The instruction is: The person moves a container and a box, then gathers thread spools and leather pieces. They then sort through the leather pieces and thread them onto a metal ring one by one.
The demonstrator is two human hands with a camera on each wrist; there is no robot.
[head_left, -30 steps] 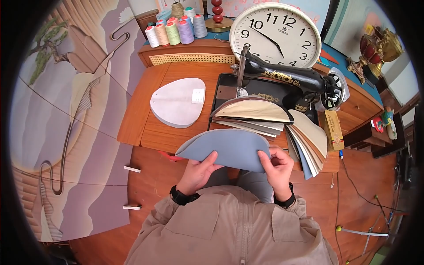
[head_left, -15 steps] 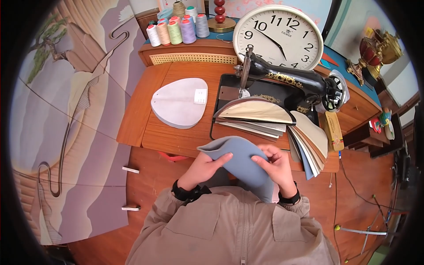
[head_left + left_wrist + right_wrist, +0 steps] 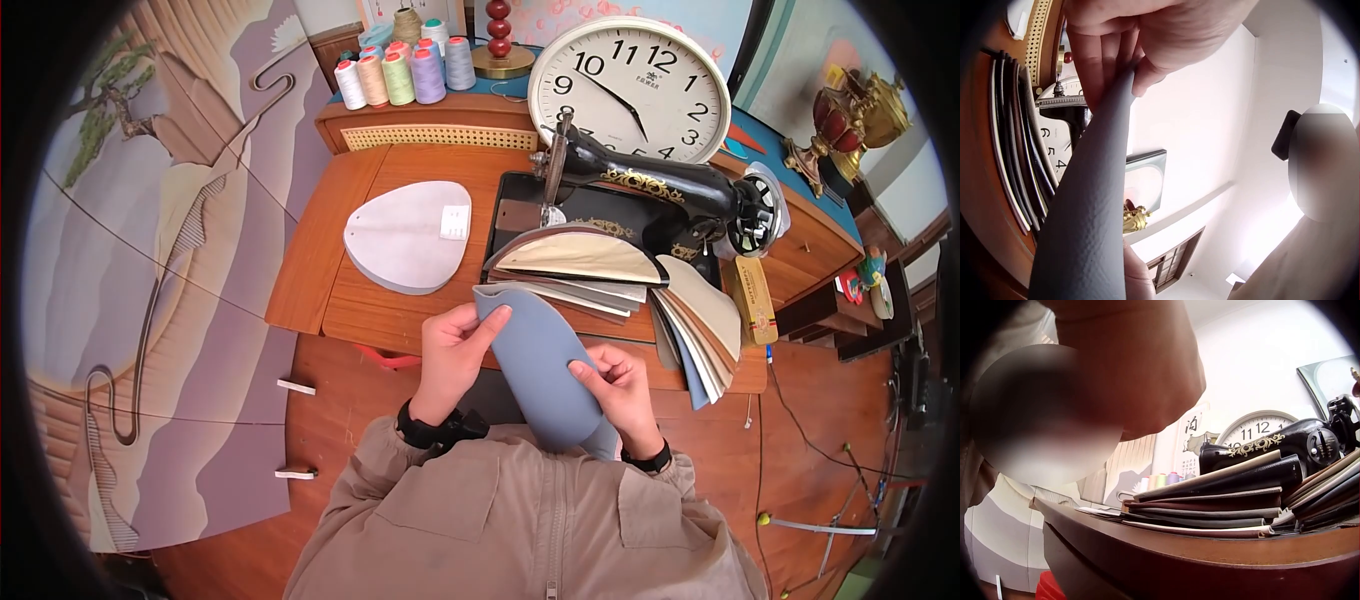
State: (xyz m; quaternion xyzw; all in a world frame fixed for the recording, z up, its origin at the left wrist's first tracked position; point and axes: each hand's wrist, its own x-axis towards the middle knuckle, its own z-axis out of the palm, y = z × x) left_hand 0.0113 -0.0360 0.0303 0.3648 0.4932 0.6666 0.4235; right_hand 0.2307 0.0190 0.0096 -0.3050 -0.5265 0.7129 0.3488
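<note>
A blue-grey leather-like piece [image 3: 540, 365] is held in front of the person's lap, slanting from upper left to lower right. My left hand [image 3: 448, 358] pinches its upper left corner between thumb and fingers. At its right edge my right hand [image 3: 622, 388] grips it, thumb on the near face. In the left wrist view the grained surface of the piece [image 3: 1088, 206] runs down from the left hand [image 3: 1160, 28]. Just beyond the hands lie a stack of folded leather-like pieces [image 3: 575, 252] and a second fanned stack [image 3: 715, 315].
A black sewing machine [image 3: 640, 180] stands behind the stacks on the wooden table [image 3: 355, 305]. A pale rounded sheet with a label [image 3: 405, 235] lies at left. Thread cones [image 3: 400, 80], a large clock [image 3: 630, 90] and a yellow tin [image 3: 755, 300] are farther back.
The blue-grey piece has turned from lying crosswise, its fold towards the person, to a steep slant. The left hand has moved from its lower edge to its upper corner.
</note>
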